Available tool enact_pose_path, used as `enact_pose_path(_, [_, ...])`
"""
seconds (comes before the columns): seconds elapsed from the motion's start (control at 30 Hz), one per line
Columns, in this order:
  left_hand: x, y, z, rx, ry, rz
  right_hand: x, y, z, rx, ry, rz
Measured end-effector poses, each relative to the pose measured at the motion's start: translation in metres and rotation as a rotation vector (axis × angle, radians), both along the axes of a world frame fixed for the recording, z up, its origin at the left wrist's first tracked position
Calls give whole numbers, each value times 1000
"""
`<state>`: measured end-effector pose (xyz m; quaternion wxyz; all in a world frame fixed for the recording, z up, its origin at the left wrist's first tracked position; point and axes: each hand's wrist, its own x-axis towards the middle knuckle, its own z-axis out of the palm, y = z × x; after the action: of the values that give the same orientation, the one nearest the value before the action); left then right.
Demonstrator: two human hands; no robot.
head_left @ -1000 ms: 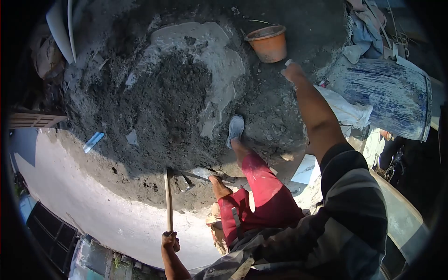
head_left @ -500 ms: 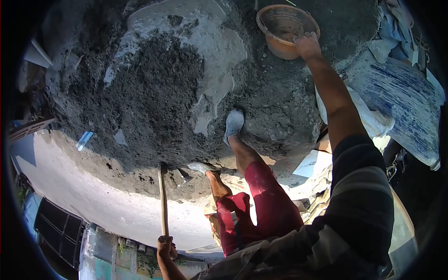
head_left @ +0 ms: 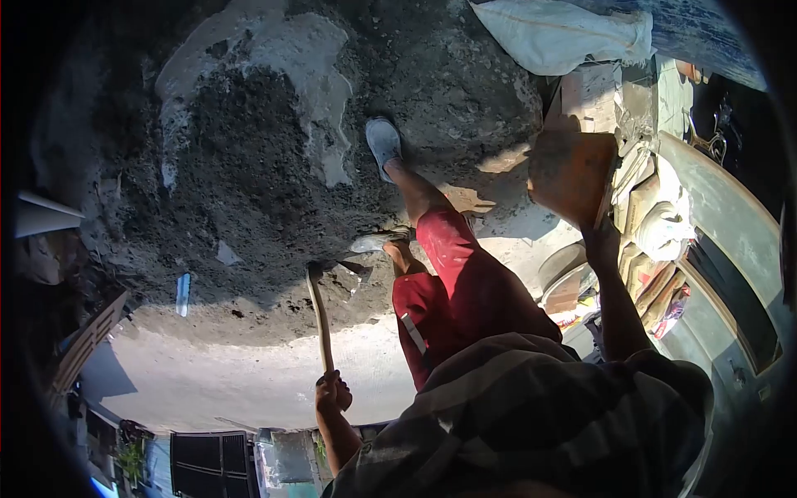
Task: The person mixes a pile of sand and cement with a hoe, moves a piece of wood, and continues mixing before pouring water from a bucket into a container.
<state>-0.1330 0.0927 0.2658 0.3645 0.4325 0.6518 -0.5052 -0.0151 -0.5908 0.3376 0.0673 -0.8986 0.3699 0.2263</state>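
My left hand [head_left: 333, 390] is closed round the lower end of a hoe's wooden handle [head_left: 322, 324]. The hoe's head rests at the edge of the dark, wet mortar mix [head_left: 249, 158], its blade partly hidden. At the right, my right hand [head_left: 603, 242] grips the rim of an orange plastic bucket [head_left: 573, 174]. The bucket is tipped on its side and held off the ground, its mouth turned away so the inside is hidden. Pale watery slurry [head_left: 324, 100] lies over part of the mix.
My shoes [head_left: 383, 143] stand beside the mix. A white sack [head_left: 556, 37] lies at the upper right, near a blue tarp-like sheet [head_left: 706, 37]. Stacked boards and debris [head_left: 647, 290] fill the right side. A light blue scrap [head_left: 183, 294] lies at the left, near a wooden crate [head_left: 90, 340].
My right hand has brought the bucket from the far upper right back beside my body and tipped it. My left hand keeps its hold on the hoe. The view has turned right.
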Motion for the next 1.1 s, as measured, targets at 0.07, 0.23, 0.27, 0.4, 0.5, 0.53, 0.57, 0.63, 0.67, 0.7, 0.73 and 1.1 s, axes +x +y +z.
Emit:
enact_pose_path(0.07, [-4,4,0,-8,-11,-17,-90,-12,-55,27,-107,-101])
enact_pose_path(0.23, [-8,1,13,34,0,23,-182,-29,-208,96,200,-482])
enact_pose_path(0.27, [-7,0,13,18,2,31,-222,-41,-258,8,206,-486])
enact_pose_path(0.4, [-9,-2,10,14,8,11,-205,2,-305,-72,250,-594])
enact_pose_path(0.5, [1,-18,16,44,-26,-76,-213,19,-351,-4,223,-627])
enact_pose_path(0.53, [-3,-20,16,54,-38,-80,-216,20,-364,34,215,-628])
enact_pose_path(0.57, [-8,-19,15,48,-34,-79,-222,20,-373,76,208,-630])
enact_pose_path(0.63, [-24,-14,12,19,-41,3,-223,14,-384,168,192,-606])
enact_pose_path(0.67, [-31,-16,11,-8,-72,62,-223,12,-386,220,184,-584])
enact_pose_path(0.7, [-39,-18,12,-10,-75,66,-221,6,-384,271,183,-545])
enact_pose_path(0.73, [-41,-22,12,-16,-85,75,-219,3,-384,320,181,-505])
enact_pose_path(1.1, [-148,-47,40,-80,-583,716,-173,-49,-170,427,-45,291])
